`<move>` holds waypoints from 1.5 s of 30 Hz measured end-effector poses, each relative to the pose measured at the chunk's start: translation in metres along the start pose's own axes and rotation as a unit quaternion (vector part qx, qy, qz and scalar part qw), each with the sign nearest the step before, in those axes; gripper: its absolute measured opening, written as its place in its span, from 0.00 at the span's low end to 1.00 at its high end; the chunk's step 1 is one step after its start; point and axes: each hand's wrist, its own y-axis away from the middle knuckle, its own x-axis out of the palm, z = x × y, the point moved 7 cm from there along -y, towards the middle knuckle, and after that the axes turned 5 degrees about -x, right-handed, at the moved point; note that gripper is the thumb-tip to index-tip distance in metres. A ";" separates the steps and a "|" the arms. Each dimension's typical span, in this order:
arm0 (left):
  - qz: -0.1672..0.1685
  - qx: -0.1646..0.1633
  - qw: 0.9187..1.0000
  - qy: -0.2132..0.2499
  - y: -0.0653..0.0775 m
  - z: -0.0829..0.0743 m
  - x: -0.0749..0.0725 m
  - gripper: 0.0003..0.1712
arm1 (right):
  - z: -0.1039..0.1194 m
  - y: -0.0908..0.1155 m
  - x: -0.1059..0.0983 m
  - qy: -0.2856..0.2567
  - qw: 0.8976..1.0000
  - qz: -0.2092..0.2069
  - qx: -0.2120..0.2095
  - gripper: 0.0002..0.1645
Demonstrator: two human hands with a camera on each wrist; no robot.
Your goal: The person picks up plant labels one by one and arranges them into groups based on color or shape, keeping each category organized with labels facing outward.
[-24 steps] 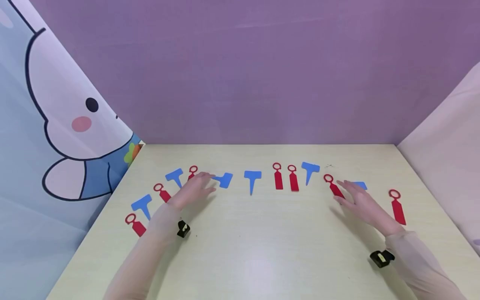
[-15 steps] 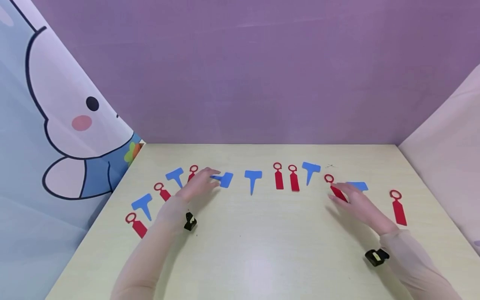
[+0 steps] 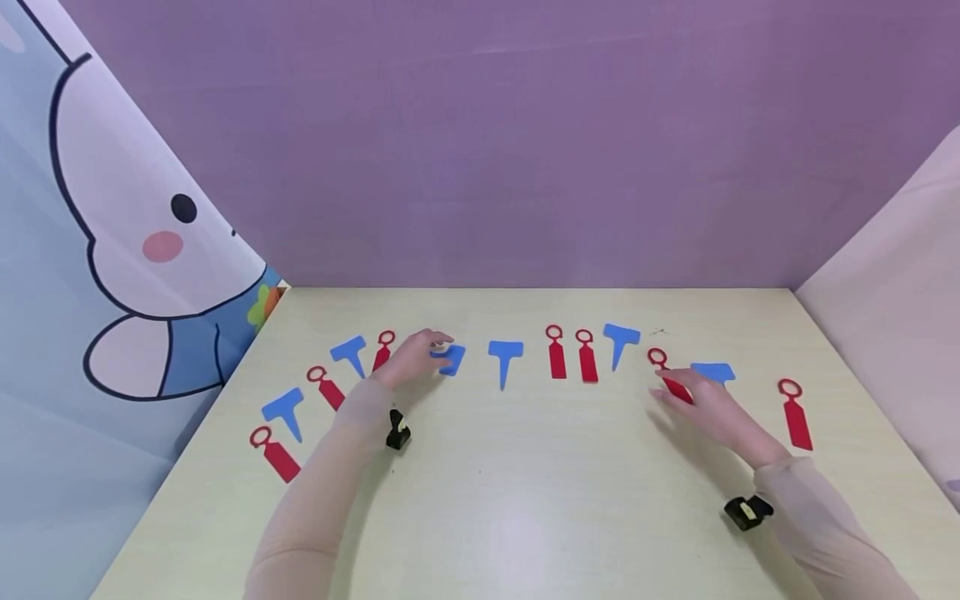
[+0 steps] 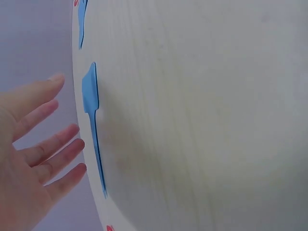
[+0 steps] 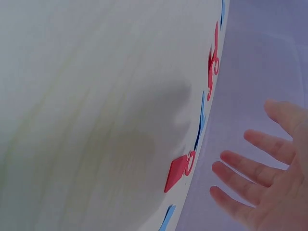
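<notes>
My left hand [image 3: 412,357] hovers over the table, its fingers partly covering a sideways blue T-shaped plant label [image 3: 452,359]. In the left wrist view, the fingers of that hand [image 4: 33,144] are spread and bent a little, apart from a blue label [image 4: 91,91]. On the right, my other hand [image 3: 712,408] hangs above a red tag with a ring end [image 3: 677,389], hiding part of it. The right wrist view has this hand [image 5: 274,178] with fingers apart and nothing between them; a red ring tag [image 5: 176,173] lies on the table beyond.
Red ring tags and blue labels lie in a loose arc: a red tag [image 3: 281,461] at left, a blue label [image 3: 505,354] in the middle, a red tag [image 3: 798,423] at far right. A purple cloth [image 3: 525,167] stands behind the table [image 3: 480,517].
My left hand has moved right, over the stem of the sideways blue label. My right hand has shifted slightly left and lower over the red tag, uncovering more of the blue label behind it.
</notes>
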 end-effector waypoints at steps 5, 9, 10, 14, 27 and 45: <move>0.007 -0.005 1.000 0.015 -0.006 0.003 0.002 0.25 | -0.002 0.000 0.002 -0.004 1.000 0.006 0.005 0.27; 0.018 0.005 1.000 0.020 -0.011 0.006 0.005 0.25 | -0.003 0.000 0.002 -0.007 1.000 0.007 0.006 0.26; 0.021 0.008 1.000 0.021 -0.011 0.006 0.006 0.25 | -0.003 0.001 0.002 -0.007 1.000 0.006 0.006 0.26; 0.039 0.020 0.999 0.032 -0.013 0.007 0.007 0.26 | -0.003 0.001 0.001 -0.007 1.000 0.003 0.003 0.25; 0.093 0.003 0.995 0.024 -0.014 0.014 0.007 0.29 | -0.001 0.000 0.001 -0.007 1.000 0.003 0.000 0.24; 0.084 -0.035 0.996 -0.009 -0.018 0.014 0.009 0.28 | -0.010 0.001 0.005 -0.004 1.000 0.019 0.018 0.26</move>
